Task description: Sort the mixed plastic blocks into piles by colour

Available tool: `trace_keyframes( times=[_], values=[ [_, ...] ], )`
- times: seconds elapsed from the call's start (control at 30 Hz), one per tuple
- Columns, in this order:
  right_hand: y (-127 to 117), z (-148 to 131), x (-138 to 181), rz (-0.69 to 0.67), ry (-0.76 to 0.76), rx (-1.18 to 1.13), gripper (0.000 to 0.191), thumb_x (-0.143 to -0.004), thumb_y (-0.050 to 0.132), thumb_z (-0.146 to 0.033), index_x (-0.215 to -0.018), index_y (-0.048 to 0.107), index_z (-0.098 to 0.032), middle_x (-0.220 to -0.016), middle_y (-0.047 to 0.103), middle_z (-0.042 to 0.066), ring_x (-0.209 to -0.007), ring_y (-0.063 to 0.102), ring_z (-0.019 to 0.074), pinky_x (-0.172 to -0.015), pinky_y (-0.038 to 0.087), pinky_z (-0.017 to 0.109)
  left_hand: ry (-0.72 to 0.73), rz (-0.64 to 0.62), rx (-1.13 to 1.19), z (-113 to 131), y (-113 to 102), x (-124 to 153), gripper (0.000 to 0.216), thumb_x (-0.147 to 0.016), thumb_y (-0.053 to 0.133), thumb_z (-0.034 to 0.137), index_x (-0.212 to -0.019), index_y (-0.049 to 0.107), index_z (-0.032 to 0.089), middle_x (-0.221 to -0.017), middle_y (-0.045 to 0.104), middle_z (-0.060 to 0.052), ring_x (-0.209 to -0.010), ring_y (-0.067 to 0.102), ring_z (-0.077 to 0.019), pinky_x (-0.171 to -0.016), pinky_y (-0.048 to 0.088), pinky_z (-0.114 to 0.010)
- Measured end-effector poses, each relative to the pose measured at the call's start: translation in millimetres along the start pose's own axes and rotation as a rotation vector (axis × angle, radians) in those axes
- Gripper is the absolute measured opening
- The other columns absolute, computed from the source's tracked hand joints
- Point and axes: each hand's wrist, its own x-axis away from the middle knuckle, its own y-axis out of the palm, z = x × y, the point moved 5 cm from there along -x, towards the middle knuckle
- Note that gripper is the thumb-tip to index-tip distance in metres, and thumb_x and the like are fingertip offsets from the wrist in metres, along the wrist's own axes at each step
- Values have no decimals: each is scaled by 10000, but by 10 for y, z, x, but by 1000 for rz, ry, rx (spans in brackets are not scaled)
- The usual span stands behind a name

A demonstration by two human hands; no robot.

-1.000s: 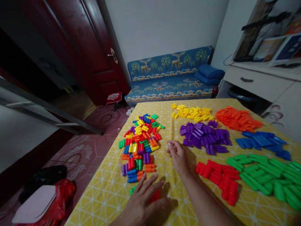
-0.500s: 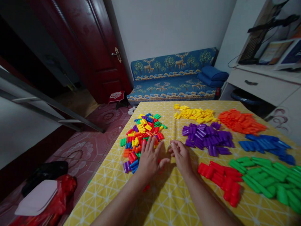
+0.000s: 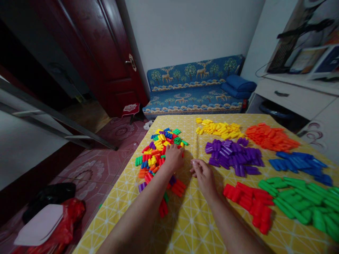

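My left hand (image 3: 173, 157) reaches into the mixed pile of coloured plastic pieces (image 3: 156, 151) on the yellow tablecloth (image 3: 190, 218), fingers curled down over pieces at the pile's right side; what they grip is hidden. My right hand (image 3: 203, 175) rests on the cloth just right of it, fingers loosely bent, with nothing visible in it. Sorted heaps lie to the right: yellow (image 3: 218, 128), purple (image 3: 233, 155), orange (image 3: 271, 135), blue (image 3: 299, 163), red (image 3: 251, 201) and green (image 3: 304, 201). A few red pieces (image 3: 162, 208) lie under my left forearm.
The table's left edge (image 3: 116, 197) drops to a tiled floor with a red bag and a black thing (image 3: 50, 215). A blue patterned sofa (image 3: 193, 88) stands behind the table, a dark red door (image 3: 106, 56) to its left, a white cabinet (image 3: 296, 95) at right.
My left hand moved from the near table edge forward into the mixed pile and curled its fingers. The right hand has barely shifted.
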Motion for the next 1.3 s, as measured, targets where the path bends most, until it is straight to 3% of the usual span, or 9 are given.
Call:
trace_keyframes(
  times=[0.07,0.23,0.47,0.67,0.8,0.97,1.1,1.2,1.3],
  values=[
    [4,6,-2,-5,-5,3,463,-878,495,-599,-983,630,-169,-867,666,83,-707,630,175,-549,500,249,23,30,26,24,-15,49,300,-860,515,244,-1097,698,230,-1085,646,-119,-1076,561,-290,-993,378,-480],
    [-6,6,6,9,-7,12,449,-886,496,-586,-1000,631,-173,-824,655,72,-693,618,177,-544,506,254,162,66,140,75,-57,326,357,-829,565,238,-1166,664,303,-1168,631,-69,-1094,554,-263,-1093,277,-515],
    [-5,-39,11,37,-34,-1,447,-871,515,-590,-978,624,-170,-814,660,72,-672,616,175,-534,513,260,166,53,113,93,12,583,399,-864,543,260,-1259,590,294,-1315,563,-92,-1177,517,-287,-1143,139,-593],
    [-25,-30,24,51,-40,-29,418,-883,515,-571,-977,617,-177,-829,675,74,-674,630,175,-539,504,259,78,75,153,32,54,450,333,-848,619,378,-1165,644,277,-1102,625,-98,-1056,575,-276,-1014,351,-478],
    [-32,-9,24,57,-36,-26,410,-879,519,-558,-1000,619,-179,-895,694,90,-682,641,178,-554,512,270,79,105,208,13,56,436,357,-846,629,417,-1163,645,254,-1089,639,-103,-1056,591,-284,-987,380,-463],
    [17,4,6,13,-113,72,381,-839,602,-427,-1118,619,-168,-1090,684,123,-783,662,186,-683,546,311,174,181,592,13,16,498,264,-835,597,183,-1078,689,225,-1068,684,-69,-1003,636,-220,-936,467,-365],
    [60,-37,9,-47,-201,95,374,-804,615,-283,-1165,637,-189,-1151,678,99,-987,650,208,-856,531,351,287,191,869,21,-72,568,318,-830,507,64,-1019,716,212,-1011,723,-45,-954,657,-173,-876,508,-300],
    [77,-92,22,-99,-222,71,340,-793,557,-194,-1111,677,-206,-1108,703,70,-1009,649,202,-892,517,348,290,163,805,42,-166,642,348,-813,513,47,-1033,723,215,-1011,728,-49,-944,658,-182,-866,508,-302],
    [78,-132,42,-107,-229,116,290,-823,531,-209,-1061,695,-230,-1045,722,55,-951,661,203,-861,526,351,161,190,673,81,-222,751,329,-831,505,70,-1029,723,219,-974,721,-55,-905,656,-193,-839,508,-306]
  ],
)
